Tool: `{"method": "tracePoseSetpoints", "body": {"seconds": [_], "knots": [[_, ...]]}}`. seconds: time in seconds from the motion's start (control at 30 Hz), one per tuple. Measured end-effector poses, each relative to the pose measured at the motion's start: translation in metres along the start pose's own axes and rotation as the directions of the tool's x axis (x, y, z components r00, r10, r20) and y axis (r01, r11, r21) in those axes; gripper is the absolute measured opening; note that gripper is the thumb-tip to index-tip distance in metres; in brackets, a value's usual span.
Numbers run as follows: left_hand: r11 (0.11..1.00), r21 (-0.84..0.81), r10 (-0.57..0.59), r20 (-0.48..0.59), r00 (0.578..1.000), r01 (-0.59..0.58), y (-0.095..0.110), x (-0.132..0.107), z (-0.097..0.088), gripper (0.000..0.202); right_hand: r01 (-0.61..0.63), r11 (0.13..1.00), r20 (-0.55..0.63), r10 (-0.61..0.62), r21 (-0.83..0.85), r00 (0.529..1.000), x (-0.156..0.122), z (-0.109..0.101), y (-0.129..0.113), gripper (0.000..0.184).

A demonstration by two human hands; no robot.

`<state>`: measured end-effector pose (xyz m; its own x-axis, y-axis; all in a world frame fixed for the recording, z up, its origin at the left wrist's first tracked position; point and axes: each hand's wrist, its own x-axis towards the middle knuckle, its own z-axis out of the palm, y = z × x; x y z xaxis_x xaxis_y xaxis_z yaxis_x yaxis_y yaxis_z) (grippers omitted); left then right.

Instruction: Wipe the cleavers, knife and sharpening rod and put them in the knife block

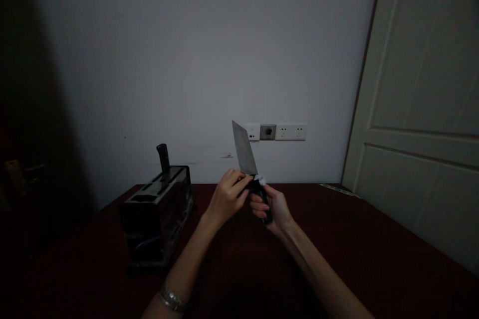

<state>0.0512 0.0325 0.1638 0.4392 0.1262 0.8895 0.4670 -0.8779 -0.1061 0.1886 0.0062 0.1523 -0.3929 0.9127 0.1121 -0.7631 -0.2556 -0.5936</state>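
Observation:
A cleaver (244,149) with a broad grey blade is held up in front of the wall, its blade pointing up and tilted left. My right hand (276,207) is wrapped around its black handle (267,213). The fingers of my left hand (227,192) are bent and pressed at the base of the blade, where it meets the handle. A small white piece (260,179) shows there beside my right thumb; in the dim light I cannot make out what it is. My left palm is hidden.
On the left of the dark red table (232,259) stands a black slotted knife block (157,219), with one black-handled knife (163,158) in it. Sockets (291,132) sit on the wall behind. A panelled door (415,109) borders the right side. A flat strip (340,190) lies near the back right edge.

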Motion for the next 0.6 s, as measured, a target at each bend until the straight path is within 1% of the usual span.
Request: {"method": "tracePoseSetpoints", "body": {"seconds": [0.07,0.13,0.27,0.33,0.43,0.53,0.6], "knots": [[0.999,0.012,-0.042,-0.063,0.997,0.043,0.001,-0.002,0.006,0.028,-0.002,1.0,-0.003,0.002,0.006,1.0,0.001,-0.002,0.0,0.039],[0.996,-0.047,-0.078,-0.087,0.993,0.074,0.001,-0.003,0.01,0.027,-0.002,1.0,-0.004,0.002,0.005,1.0,0.002,-0.003,-0.001,0.039],[0.967,-0.221,-0.134,-0.035,0.99,0.123,-0.004,-0.003,0.01,0.029,-0.019,1.0,0.022,0.02,-0.02,1.0,0.002,-0.009,-0.001,0.035],[0.951,-0.274,-0.159,-0.03,0.987,0.145,-0.007,-0.004,0.009,0.031,-0.045,0.999,0.043,0.046,-0.026,0.998,0.003,-0.011,-0.001,0.035],[0.945,-0.297,-0.161,-0.059,0.985,0.137,-0.008,-0.005,0.008,0.032,-0.058,0.998,0.077,0.058,-0.006,0.995,0.005,-0.013,0.001,0.033],[0.951,-0.296,-0.126,-0.09,0.988,0.094,-0.007,-0.005,0.007,0.03,-0.048,0.998,0.097,0.045,0.029,0.994,0.006,-0.012,0.003,0.026],[0.954,-0.29,-0.102,-0.092,0.991,0.071,-0.006,-0.005,0.006,0.029,-0.04,0.998,0.104,0.035,0.047,0.994,0.006,-0.011,0.003,0.023]]}}
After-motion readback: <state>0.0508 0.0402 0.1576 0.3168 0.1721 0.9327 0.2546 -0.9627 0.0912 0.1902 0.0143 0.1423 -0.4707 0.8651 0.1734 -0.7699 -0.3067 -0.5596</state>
